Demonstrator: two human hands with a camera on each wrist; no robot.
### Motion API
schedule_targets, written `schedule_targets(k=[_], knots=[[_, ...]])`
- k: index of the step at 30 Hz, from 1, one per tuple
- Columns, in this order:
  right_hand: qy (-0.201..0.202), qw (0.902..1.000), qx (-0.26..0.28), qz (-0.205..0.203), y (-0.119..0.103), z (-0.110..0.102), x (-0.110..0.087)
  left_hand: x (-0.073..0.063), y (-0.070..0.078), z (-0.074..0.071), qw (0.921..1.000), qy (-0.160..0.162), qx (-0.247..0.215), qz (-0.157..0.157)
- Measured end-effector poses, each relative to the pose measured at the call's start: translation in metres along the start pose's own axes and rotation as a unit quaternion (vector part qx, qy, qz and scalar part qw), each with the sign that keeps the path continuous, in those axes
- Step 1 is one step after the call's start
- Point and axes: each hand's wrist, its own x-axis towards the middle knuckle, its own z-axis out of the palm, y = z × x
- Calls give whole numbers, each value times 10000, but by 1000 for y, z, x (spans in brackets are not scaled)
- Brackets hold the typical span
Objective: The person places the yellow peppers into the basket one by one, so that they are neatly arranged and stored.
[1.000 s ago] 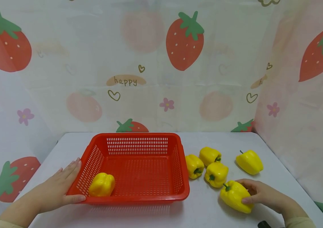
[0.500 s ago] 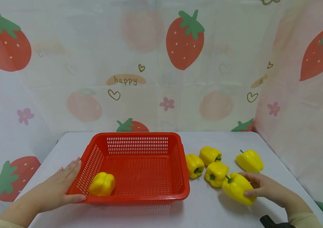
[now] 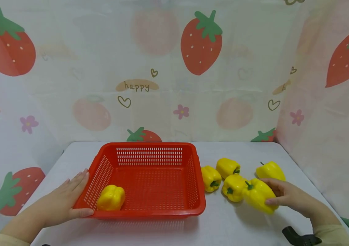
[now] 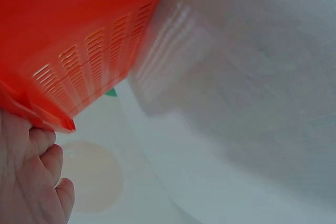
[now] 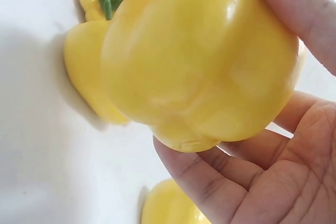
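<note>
In the head view, my right hand (image 3: 294, 201) holds a yellow bell pepper (image 3: 258, 195) between thumb and fingers. A shadow lies below this pepper, which is raised off the table. Its lobed bottom end (image 5: 210, 103) faces the right wrist camera. My left hand (image 3: 60, 203) rests on the left near corner of a red plastic basket (image 3: 149, 214), fingers straight along the side rim and thumb over the front rim. From the left wrist, the fingers (image 4: 52, 161) show just under the basket rim. One yellow bell pepper (image 3: 111, 197) sits inside the basket at its near left.
Right of the basket, several bell peppers lie on the white table (image 3: 223, 229), one pepper (image 3: 210, 178) close to its wall. Another pepper (image 3: 271, 170) lies farther right, behind my right hand. A strawberry-patterned sheet (image 3: 168, 68) surrounds the table. A black device (image 3: 300, 237) is at my right wrist.
My right hand has lifted the bell pepper and carried it away from me, up to the loose peppers in the head view. My left hand and the basket have stayed put.
</note>
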Motion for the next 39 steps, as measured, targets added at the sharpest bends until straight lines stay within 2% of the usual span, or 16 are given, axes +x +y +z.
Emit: schedule_targets(k=[14, 20, 39], knots=[[164, 9986, -311, -393, -14, -4, 9, 1, 1, -2, 9999, -3, 103, -22], [71, 9966, -340, -748, -26, -6, 16, 1, 1, -2, 9999, -11, 150, -26], [177, 9868, -816, -1390, -66, -17, 36, 1, 2, -1, 10000, -65, 19, -72]])
